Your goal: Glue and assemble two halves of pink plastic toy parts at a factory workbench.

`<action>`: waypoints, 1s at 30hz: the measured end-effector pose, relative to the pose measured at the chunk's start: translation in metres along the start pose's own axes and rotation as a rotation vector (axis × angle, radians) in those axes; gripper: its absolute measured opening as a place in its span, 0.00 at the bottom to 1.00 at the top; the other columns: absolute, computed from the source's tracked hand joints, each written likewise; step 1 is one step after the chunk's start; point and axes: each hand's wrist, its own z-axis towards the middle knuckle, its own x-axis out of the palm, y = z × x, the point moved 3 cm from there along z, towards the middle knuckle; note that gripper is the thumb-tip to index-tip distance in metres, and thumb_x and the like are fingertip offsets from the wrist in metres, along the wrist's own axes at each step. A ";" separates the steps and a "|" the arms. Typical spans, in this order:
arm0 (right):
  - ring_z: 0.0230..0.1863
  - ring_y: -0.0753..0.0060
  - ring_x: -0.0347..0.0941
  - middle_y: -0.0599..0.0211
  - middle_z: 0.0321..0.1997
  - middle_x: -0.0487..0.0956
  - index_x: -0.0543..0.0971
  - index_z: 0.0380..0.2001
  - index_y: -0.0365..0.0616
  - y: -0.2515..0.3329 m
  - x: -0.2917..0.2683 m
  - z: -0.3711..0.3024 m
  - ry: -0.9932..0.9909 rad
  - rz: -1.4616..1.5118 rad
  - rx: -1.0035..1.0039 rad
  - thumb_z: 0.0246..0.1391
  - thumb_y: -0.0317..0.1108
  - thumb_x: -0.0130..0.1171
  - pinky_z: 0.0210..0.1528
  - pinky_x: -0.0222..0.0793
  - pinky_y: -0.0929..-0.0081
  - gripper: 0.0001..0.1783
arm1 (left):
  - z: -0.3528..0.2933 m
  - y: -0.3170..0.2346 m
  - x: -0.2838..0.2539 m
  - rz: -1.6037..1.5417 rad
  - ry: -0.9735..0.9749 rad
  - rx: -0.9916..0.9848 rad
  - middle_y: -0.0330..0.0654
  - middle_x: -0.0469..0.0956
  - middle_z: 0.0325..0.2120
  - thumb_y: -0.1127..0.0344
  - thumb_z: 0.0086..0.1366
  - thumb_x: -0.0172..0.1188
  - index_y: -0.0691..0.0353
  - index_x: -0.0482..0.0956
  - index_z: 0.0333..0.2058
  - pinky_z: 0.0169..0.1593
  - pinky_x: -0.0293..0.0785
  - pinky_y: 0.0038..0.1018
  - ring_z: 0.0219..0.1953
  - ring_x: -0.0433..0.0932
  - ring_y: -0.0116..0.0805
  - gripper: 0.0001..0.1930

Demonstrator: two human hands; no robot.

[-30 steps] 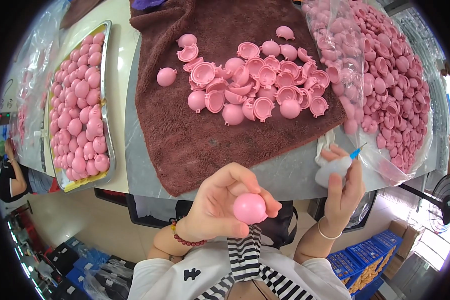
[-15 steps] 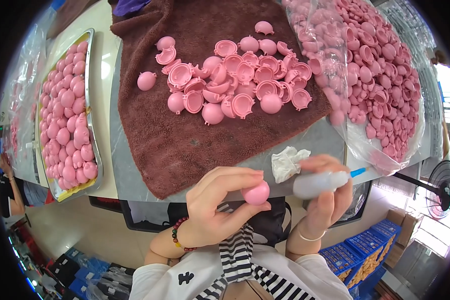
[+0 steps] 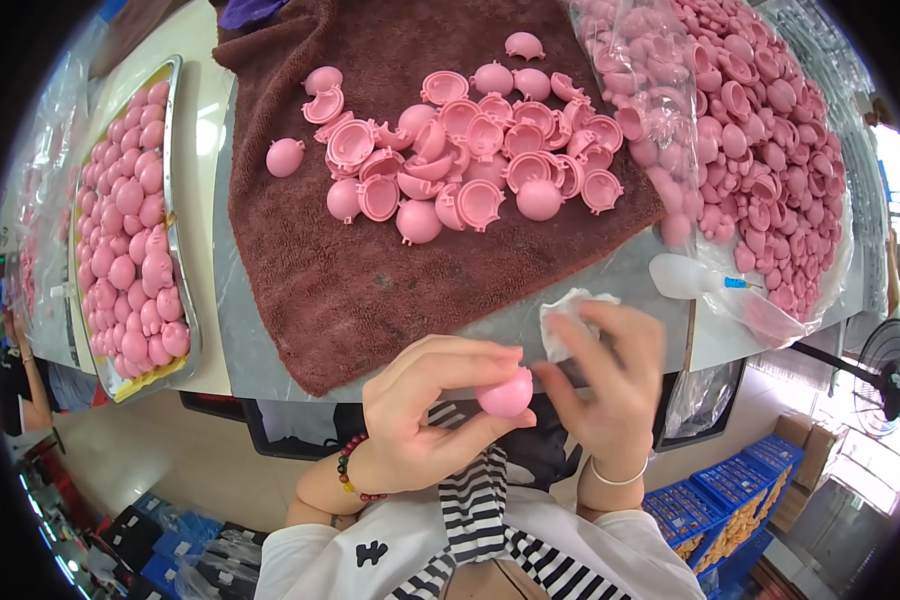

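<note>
- Far left, another person's arm (image 3: 34,385) shows at the rim of the view.
- Next along, a metal tray (image 3: 194,345) sits on the tabletop (image 3: 242,330), piled with pink balls (image 3: 128,196).
- Now the brown towel (image 3: 320,290), spread wide, and a single pink dome (image 3: 285,157) lies on its left part, apart from the rest.
- Here's the left hand (image 3: 410,405), bracelet (image 3: 348,465) at the wrist, thumb and fingers curled in and closed on one pink ball (image 3: 505,393), held in front of the tabletop's near edge.
- Beyond it on the towel, a cluster of pink shells (image 3: 483,137), some cup up, some dome up.
- And a white tissue (image 3: 554,345), crumpled, just right of that held ball!
- Over it comes the right hand (image 3: 605,385), blurred, half open, fingers across the tissue; whether they grip it, I can't tell.
- Behind that hand, a white bottle (image 3: 678,277) lies on its side, blue tip pointing right.
- Below, blue crates (image 3: 715,500) stand by the floor.
- Far right, a big heap of shells (image 3: 760,145) spills across clear plastic (image 3: 745,318), a fan (image 3: 880,375) beyond.
</note>
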 end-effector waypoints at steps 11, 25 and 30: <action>0.35 0.67 0.69 0.67 0.37 0.73 0.81 0.32 0.43 0.023 -0.006 0.010 0.094 0.569 -0.198 0.32 0.33 0.65 0.32 0.68 0.76 0.17 | 0.000 -0.009 -0.002 -0.042 0.002 -0.069 0.47 0.77 0.30 0.75 0.44 0.65 0.68 0.75 0.32 0.34 0.73 0.25 0.30 0.77 0.38 0.14; 0.28 0.68 0.70 0.68 0.29 0.73 0.79 0.28 0.41 0.006 -0.004 -0.007 0.010 0.270 -0.169 0.23 0.31 0.69 0.27 0.66 0.76 0.19 | 0.007 -0.012 -0.014 -0.317 0.059 0.090 0.52 0.77 0.31 0.74 0.37 0.72 0.67 0.74 0.34 0.35 0.72 0.26 0.32 0.77 0.38 0.22; 0.27 0.67 0.62 0.66 0.27 0.67 0.79 0.33 0.44 -0.006 0.007 0.001 -0.004 -0.065 0.185 0.31 0.24 0.65 0.29 0.59 0.73 0.18 | 0.006 -0.014 -0.018 -0.302 0.069 0.079 0.54 0.75 0.31 0.76 0.39 0.70 0.68 0.73 0.35 0.35 0.72 0.29 0.33 0.75 0.41 0.21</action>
